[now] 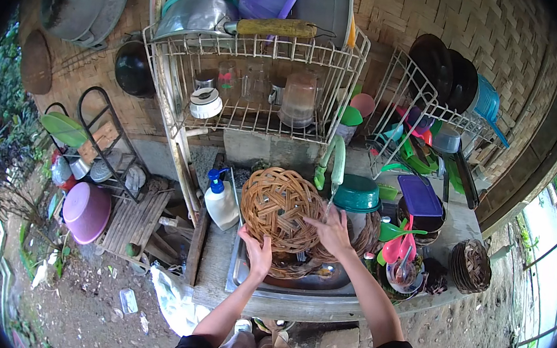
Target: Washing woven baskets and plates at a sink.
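My left hand (257, 256) grips the lower left rim of a round woven rattan plate (275, 206), which is tilted up over the metal sink (237, 276). At the plate's right side is my right hand (335, 237), fingers spread and index finger reaching over the weave. Water runs from a pale green tap (338, 164) down to the right hand. More woven plates (292, 271) lie in the sink below, partly hidden by the raised one. Behind my right hand sits a teal plastic basin (357, 194).
Left of the sink stands a white pump bottle (220, 201). To the right are pink spoons (400, 246), a purple lid (420, 195) and a stack of woven plates (470, 267). A wire dish rack (247, 133) with glasses and pans hangs above the sink's back edge.
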The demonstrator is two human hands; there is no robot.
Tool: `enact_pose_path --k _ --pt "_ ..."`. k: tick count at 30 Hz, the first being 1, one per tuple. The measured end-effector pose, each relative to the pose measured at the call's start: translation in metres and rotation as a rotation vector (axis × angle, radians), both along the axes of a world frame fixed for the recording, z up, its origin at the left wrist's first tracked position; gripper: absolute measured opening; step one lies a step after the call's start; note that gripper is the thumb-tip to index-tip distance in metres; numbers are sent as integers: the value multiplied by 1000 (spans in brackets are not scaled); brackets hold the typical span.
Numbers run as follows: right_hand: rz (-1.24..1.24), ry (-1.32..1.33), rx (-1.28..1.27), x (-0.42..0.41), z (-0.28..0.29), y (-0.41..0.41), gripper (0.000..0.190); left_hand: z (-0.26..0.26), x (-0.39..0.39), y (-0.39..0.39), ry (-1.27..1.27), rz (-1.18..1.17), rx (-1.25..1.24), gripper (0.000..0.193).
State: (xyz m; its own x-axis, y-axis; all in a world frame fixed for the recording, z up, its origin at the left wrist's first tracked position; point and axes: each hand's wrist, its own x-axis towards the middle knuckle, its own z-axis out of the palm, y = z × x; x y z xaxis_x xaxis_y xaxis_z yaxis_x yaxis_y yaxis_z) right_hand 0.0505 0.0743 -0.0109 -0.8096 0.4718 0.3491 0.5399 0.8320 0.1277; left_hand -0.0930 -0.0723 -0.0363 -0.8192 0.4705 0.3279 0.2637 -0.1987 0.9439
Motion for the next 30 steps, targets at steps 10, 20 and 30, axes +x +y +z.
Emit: enact_pose_path --k 10,20,30 --pt "-381 816 -1388 28 -36 39 42 -42 -1 8 -308 -126 20 42" --pt "-519 1292 -1596 54 -38 -24 32 18 3 13 -711 -497 20 55" --pt "-236 792 -495 21 4 20 31 33 -39 70 49 -302 -452 30"
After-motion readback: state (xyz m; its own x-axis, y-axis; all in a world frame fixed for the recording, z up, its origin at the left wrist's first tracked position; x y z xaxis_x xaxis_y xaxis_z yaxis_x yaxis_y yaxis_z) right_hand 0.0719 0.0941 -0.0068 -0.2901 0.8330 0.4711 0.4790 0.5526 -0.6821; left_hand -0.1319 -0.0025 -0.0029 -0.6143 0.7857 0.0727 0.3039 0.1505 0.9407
